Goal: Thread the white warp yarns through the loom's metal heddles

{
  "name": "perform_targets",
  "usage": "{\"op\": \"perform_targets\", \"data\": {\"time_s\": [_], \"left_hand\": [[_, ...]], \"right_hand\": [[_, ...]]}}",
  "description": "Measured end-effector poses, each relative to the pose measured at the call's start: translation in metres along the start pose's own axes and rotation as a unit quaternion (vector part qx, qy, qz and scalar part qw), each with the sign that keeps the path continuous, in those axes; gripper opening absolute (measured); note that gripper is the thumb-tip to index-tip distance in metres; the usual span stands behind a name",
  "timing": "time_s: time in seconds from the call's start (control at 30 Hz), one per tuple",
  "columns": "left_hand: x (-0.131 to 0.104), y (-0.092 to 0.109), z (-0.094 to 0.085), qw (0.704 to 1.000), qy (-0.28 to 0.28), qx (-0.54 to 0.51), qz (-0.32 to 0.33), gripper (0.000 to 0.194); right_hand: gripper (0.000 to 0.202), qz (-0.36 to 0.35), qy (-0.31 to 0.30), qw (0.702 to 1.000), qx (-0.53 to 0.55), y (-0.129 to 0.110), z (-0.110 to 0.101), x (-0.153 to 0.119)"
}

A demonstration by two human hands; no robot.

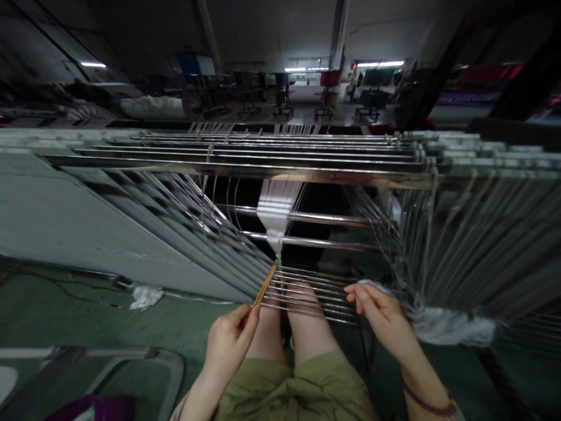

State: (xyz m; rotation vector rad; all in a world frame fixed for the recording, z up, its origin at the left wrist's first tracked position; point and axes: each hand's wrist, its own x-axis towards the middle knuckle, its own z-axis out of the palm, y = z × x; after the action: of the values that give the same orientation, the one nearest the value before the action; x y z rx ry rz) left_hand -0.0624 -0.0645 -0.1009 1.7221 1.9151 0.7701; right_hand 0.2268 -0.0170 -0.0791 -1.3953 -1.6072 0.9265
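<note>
Setting: a dim weaving hall, seen from the head of a seated person in olive shorts, knees below a loom frame.
Left hand (228,339): closed in a pinch around the lower end of a thin yellow hook tool (266,283), which slants up and to the right.
Hook tool tip: it meets a small green knot (278,257) at the bottom of a narrow white thread bundle (276,213) hanging from the metal bars (245,169) above.
Right hand (379,313): fingers curled and close together at the right end of a row of thin steel rods (311,292), touching a fluffy mass of loose white yarn (442,324); whether it grips single threads cannot be told.
Heddle wires (482,234): dense grey rows hang left and right of the open gap.
Floor: green, with a white scrap (144,296) at left.
Risk, hook: pulling too hard could likely snap or fray the fine threads at the knot.
Risk, slip: the pinch sits at the tool's far end, so the tip may wander and snag a neighbouring wire.
Risk, yarn: the loose mass by the right hand could tangle and feed a wrong thread.
</note>
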Motion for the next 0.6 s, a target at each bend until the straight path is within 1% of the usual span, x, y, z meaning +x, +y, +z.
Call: {"op": "perform_targets", "data": {"time_s": [0.13, 0.27, 0.33, 0.4, 0.5, 0.57, 0.6], "left_hand": [[0.0, 0.0, 0.001, 0.999, -0.029, -0.044, -0.007, 0.036], [-0.001, 0.007, 0.003, 0.994, -0.054, -0.094, -0.022, 0.032], [-0.002, 0.014, 0.006, 0.99, -0.072, -0.122, -0.028, 0.031], [-0.003, 0.025, 0.015, 0.983, -0.098, -0.152, -0.029, 0.031], [-0.007, 0.047, 0.037, 0.968, -0.147, -0.201, -0.018, 0.032], [-0.009, 0.059, 0.048, 0.954, -0.186, -0.234, -0.008, 0.031], [-0.008, 0.063, 0.051, 0.946, -0.208, -0.249, -0.004, 0.03]], "right_hand": [[0.036, 0.004, -0.004, 1.0, 0.003, 0.003, 0.002, 0.0], [0.035, 0.012, -0.004, 1.0, 0.006, 0.004, 0.001, 0.0], [0.035, 0.017, -0.007, 1.0, 0.006, 0.003, 0.001, 0.0], [0.035, 0.018, -0.008, 1.0, 0.009, 0.002, 0.001, 0.001], [0.034, 0.011, -0.009, 1.0, 0.006, 0.001, 0.001, 0.001], [0.032, -0.006, -0.014, 1.0, -0.008, 0.0, 0.001, 0.0], [0.031, -0.019, -0.02, 0.999, -0.018, 0.0, 0.002, -0.001]]}}
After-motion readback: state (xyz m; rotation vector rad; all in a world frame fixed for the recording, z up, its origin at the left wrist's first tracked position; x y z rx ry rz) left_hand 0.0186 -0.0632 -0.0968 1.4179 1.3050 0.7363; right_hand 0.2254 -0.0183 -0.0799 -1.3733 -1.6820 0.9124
